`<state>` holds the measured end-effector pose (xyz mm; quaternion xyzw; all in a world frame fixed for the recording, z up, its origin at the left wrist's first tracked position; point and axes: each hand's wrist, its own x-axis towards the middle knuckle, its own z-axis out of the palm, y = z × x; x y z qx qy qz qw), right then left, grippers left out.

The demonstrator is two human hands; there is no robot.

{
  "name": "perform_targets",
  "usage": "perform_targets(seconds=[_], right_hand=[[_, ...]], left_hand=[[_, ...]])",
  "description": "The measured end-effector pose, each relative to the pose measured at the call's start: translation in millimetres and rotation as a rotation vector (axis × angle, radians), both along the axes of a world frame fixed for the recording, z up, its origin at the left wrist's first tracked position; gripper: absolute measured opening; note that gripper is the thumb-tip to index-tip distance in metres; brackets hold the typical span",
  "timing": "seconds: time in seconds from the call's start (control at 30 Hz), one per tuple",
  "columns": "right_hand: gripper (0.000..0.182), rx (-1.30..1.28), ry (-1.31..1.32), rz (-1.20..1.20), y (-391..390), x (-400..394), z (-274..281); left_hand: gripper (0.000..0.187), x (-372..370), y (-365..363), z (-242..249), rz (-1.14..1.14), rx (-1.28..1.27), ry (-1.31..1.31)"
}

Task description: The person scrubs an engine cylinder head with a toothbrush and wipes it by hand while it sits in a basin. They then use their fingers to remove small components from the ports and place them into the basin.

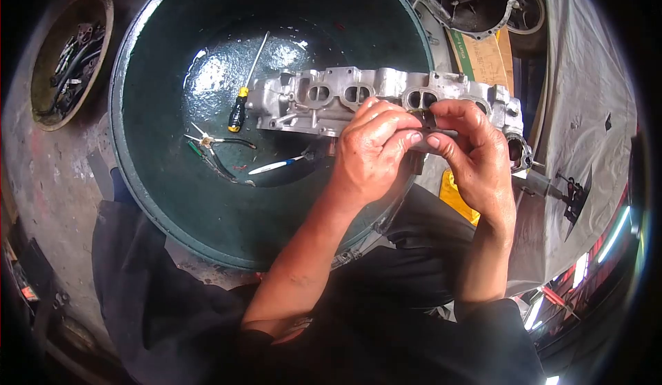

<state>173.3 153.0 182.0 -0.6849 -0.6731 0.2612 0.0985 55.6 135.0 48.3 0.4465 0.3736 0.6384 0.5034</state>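
A grey metal cylinder head (387, 82) lies across the right side of a large dark green tub, its oval ports facing up. Over its near edge, my left hand (372, 152) and my right hand (476, 152) meet with fingers and thumbs pinched together. Between the fingertips shows a small dark piece (427, 119), too hidden to name. Both hands look wet or oily. A screwdriver (238, 109) with a yellow and black handle lies by the left end of the cylinder head.
In the tub (200, 237) lie pliers (207, 140) and a blue-white brush (279, 165). A basin (103, 51) of metal parts is at left. A round metal housing (476, 2) sits at upper right, near cardboard (483, 57). A grey sheet (586, 75) hangs at right.
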Motion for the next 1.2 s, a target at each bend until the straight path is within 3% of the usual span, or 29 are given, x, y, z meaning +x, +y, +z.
perform_targets(seconds=[0.17,0.27,0.3,0.37,0.43,0.47,0.53,0.63,0.7,0.73,0.77,0.87,0.9,1.03,1.13,1.2], right_hand=[[0.018,-0.097,0.040,-0.006,-1.0,11.1,3.6],[0.010,-0.084,0.023,0.044,-4.1,11.7,2.8],[0.010,-0.079,0.010,0.060,-4.6,10.8,4.7],[0.010,-0.062,-0.004,0.081,-4.8,9.9,6.9],[0.011,-0.041,0.016,0.094,-5.4,10.0,6.7],[0.013,-0.040,-0.040,0.126,-4.0,5.0,10.2],[0.016,-0.021,-0.036,0.147,-5.1,11.1,6.0],[0.022,0.072,0.053,0.055,-4.2,-5.4,-2.7],[0.026,0.004,-0.110,0.117,-1.7,-5.2,8.5],[0.028,-0.033,-0.188,0.144,-1.0,-5.3,12.4],[0.031,0.007,-0.213,0.206,0.3,-5.7,10.8],[0.031,-0.010,-0.178,0.180,1.8,-8.3,9.0],[0.029,-0.010,-0.163,0.141,1.7,-10.9,8.5],[0.029,-0.022,-0.197,0.286,11.8,-11.4,12.4],[0.029,0.041,-0.228,0.478,19.0,-6.4,10.1],[0.033,0.026,-0.230,0.543,19.2,-1.1,8.8]], left_hand=[[0.007,-0.8,-1.8,0.0,-0.092,-0.069,-0.091],[0.028,-2.2,-6.9,8.3,-0.215,-0.312,-0.209],[0.039,-5.0,-5.5,15.1,-0.218,-0.436,-0.454],[0.035,-13.4,-1.8,7.9,-0.290,-0.316,-0.240],[0.028,-13.5,1.6,3.0,-0.214,-0.109,-0.059],[0.025,-7.0,3.6,-6.9,-0.126,-0.043,-0.063],[0.017,-6.9,5.2,-12.1,-0.161,-0.086,-0.108],[0.007,-23.8,9.5,-46.3,0.156,-0.363,0.042],[0.013,-57.8,14.6,-109.2,0.376,-0.505,0.039],[0.013,-71.4,9.9,-135.0,0.386,-0.587,0.122],[0.016,-75.8,9.0,-151.4,0.365,-0.836,0.228],[0.015,-66.4,20.0,-125.9,0.316,-0.913,0.340],[0.013,-59.6,19.4,-128.9,0.376,-0.800,0.367],[0.014,-38.8,8.1,-132.2,0.346,-0.756,0.244],[0.021,-41.8,2.0,-148.8,0.273,-0.630,0.472],[0.025,-45.5,-3.3,-143.7,0.228,-0.464,0.794]])
